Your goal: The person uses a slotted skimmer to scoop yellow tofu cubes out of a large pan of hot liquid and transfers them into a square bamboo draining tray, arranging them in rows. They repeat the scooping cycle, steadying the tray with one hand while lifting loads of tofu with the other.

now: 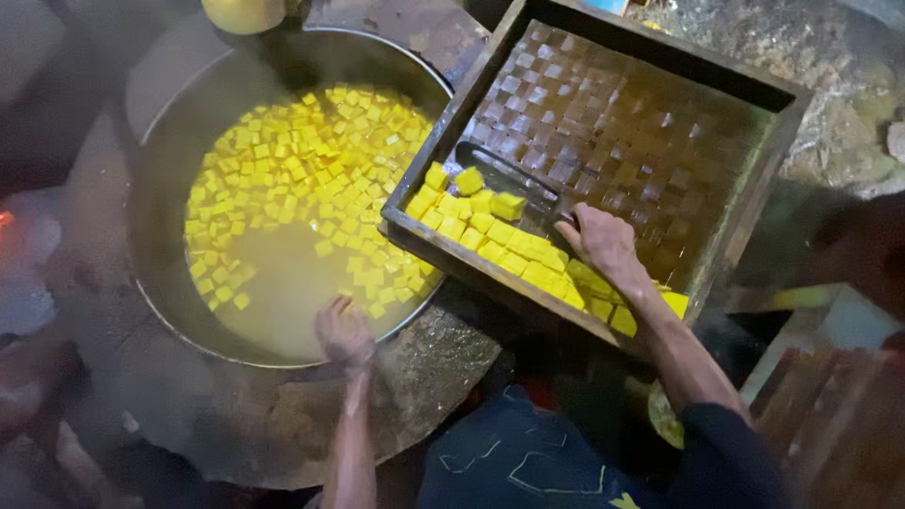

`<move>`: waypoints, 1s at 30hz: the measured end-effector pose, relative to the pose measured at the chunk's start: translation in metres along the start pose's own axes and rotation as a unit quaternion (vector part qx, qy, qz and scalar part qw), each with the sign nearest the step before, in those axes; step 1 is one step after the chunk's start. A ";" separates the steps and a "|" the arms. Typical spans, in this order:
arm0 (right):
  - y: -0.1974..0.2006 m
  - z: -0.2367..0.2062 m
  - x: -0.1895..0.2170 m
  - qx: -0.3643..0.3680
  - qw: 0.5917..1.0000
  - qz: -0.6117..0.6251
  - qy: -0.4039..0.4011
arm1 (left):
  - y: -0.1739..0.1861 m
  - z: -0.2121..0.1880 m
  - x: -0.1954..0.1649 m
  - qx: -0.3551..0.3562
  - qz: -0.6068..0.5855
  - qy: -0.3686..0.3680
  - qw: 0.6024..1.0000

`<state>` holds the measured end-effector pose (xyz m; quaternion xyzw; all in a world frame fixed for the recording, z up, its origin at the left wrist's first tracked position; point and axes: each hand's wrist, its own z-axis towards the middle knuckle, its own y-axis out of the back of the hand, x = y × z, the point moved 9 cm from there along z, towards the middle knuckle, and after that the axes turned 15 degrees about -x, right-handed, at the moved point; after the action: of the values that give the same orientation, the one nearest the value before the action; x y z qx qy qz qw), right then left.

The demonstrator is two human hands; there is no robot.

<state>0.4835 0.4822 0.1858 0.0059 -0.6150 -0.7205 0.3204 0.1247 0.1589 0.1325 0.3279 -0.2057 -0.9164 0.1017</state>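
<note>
Head view: a person's left hand [344,332] rests fingers curled on the near rim of a wide metal pan [170,141], at about six o'clock on the pan; whether it grips anything cannot be told. The pan holds cloudy yellow liquid [283,292] with yellow cubes [302,160] floating thickly from nine round to four o'clock. At three o'clock from the pan, a tilted wooden tray [754,179] leans over its rim. The right hand [601,240] closes on a dark metal scraper [504,174] lying on the tray's gridded floor, touching a band of yellow cubes in the tray [490,231] heaped along the lower edge.
</note>
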 end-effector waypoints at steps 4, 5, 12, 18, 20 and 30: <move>0.003 0.000 -0.010 -0.061 0.995 -0.046 0.060 | -0.052 0.031 -0.061 0.031 -0.096 0.017 0.995; 0.003 0.000 -0.012 -0.071 0.994 -0.049 0.073 | -0.072 0.041 -0.078 0.045 -0.121 0.007 0.992; 0.015 -0.012 -0.027 -0.122 0.988 -0.030 0.094 | -0.200 0.088 -0.162 0.136 -0.160 -0.097 0.973; 0.056 -0.049 -0.073 -0.081 0.994 -0.058 -0.046 | -0.262 0.089 -0.196 0.268 -0.178 -0.225 0.920; 0.073 -0.067 -0.083 -0.067 0.992 -0.066 -0.085 | -0.269 0.088 -0.195 0.276 -0.162 -0.245 0.915; 0.067 -0.087 -0.038 -0.072 0.994 -0.078 -0.008 | -0.293 0.063 -0.204 0.412 -0.065 -0.313 0.853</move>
<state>0.5793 0.4212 0.2093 0.0245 -0.5618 -0.7857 0.2577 0.2251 0.5059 0.1604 0.0479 -0.5636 -0.8065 -0.1718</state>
